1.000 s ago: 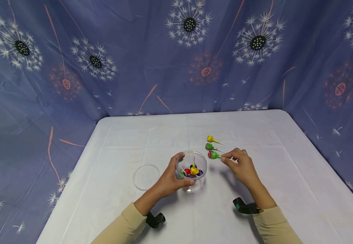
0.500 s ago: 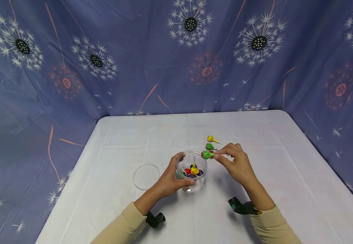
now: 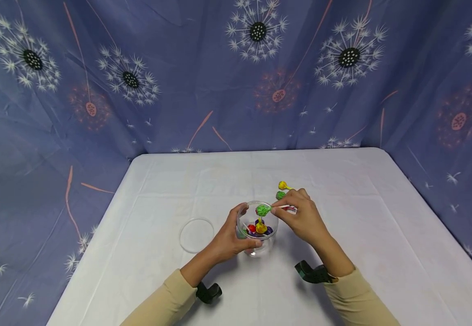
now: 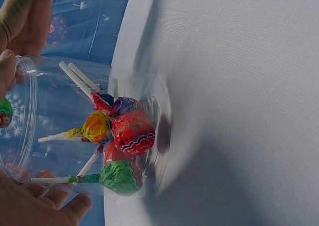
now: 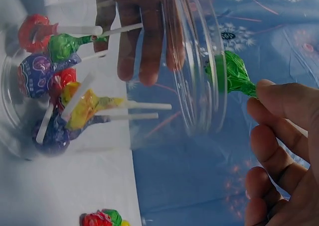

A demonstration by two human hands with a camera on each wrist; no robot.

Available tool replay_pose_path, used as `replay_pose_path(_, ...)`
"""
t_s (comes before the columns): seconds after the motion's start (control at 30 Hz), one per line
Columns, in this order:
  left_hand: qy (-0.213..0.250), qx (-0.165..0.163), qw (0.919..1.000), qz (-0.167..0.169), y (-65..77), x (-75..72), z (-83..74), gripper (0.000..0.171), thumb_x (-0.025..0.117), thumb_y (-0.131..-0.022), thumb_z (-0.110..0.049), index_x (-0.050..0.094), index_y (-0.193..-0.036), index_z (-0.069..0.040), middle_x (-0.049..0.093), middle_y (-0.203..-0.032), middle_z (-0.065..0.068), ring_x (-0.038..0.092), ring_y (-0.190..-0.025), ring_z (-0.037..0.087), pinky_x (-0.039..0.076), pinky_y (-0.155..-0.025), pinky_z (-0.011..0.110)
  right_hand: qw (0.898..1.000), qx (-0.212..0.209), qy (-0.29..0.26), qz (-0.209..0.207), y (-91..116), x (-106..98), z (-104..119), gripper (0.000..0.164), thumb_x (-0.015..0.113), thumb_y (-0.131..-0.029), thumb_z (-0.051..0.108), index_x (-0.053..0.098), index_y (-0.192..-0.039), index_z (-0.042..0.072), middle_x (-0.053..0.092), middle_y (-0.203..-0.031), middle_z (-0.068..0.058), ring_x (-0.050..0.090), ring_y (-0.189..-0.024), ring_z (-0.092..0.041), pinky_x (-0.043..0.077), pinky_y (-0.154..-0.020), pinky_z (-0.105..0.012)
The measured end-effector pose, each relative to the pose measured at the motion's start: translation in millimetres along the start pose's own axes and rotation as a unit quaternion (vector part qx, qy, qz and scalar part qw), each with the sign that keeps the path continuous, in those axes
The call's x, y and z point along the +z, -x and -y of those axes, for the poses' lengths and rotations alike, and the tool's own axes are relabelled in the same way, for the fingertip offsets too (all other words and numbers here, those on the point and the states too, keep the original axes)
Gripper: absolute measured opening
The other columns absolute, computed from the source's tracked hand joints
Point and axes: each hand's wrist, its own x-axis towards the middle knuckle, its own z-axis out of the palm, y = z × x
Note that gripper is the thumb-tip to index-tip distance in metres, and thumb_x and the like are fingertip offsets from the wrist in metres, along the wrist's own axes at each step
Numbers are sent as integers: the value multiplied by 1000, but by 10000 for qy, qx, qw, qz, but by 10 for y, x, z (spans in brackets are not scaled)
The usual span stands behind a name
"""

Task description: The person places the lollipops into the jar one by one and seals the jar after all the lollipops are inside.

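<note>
My left hand (image 3: 231,237) grips a clear, footed plastic jar (image 3: 259,249) by its side, fingers and thumb around the wall. Inside it lie several wrapped lollipops, among them a yellow one (image 3: 261,227), a red one (image 4: 133,133) and a green one (image 4: 121,177), some with white sticks pointing up. Over the mouth, my right hand (image 3: 301,217) pinches a green-and-red lollipop (image 3: 263,210) between thumb and index finger where wrapper meets stick. In the right wrist view its green head (image 5: 237,72) is right at the jar's rim.
A clear round lid (image 3: 197,219) lies on the white table left of the jar. Beyond my right hand lie a yellow lollipop (image 3: 282,185) and a green one (image 3: 280,195), with a red one partly hidden by the hand. A blue dandelion-print curtain (image 3: 203,81) surrounds the table.
My right hand has moved left with the green-and-red lollipop, from beside the row on the table to over the jar's mouth. The left hand and jar have stayed in place.
</note>
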Motion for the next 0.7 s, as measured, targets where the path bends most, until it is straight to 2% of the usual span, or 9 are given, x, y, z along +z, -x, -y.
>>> replay_pose_path(0.17,75,17,10000,7,1,1,-6,98,80,-75,-28,15,-148,-25,26,-155,4,33,-138,29,29,-112,51,9997,-88,174,166,-29,80,34,7,77,-77,16,75,-84,16,57,-78,4,39,-80,-11,35,-67,-29)
replay_pose_path(0.3,149,12,9999,42,-3,-8,5,99,80,-75,-26,13,-149,-24,27,-154,5,43,-130,27,35,-107,48,9991,-161,254,298,-66,152,61,6,77,-78,18,75,-83,16,53,-74,4,38,-79,-15,31,-69,-29)
replay_pose_path(0.47,139,33,9999,90,-10,-20,13,97,79,-76,-31,14,-148,-26,34,-147,6,51,-118,26,40,-98,40,9983,-265,331,404,-118,249,94,5,76,-78,19,74,-81,15,57,-76,6,41,-84,-13,33,-74,-32)
replay_pose_path(0.7,110,80,9998,123,-12,-30,23,95,78,-77,-34,15,-148,-26,39,-142,7,50,-117,27,41,-96,38,9963,-398,582,497,-172,351,113,7,77,-77,18,72,-77,13,59,-76,3,42,-81,-15,33,-76,-34)
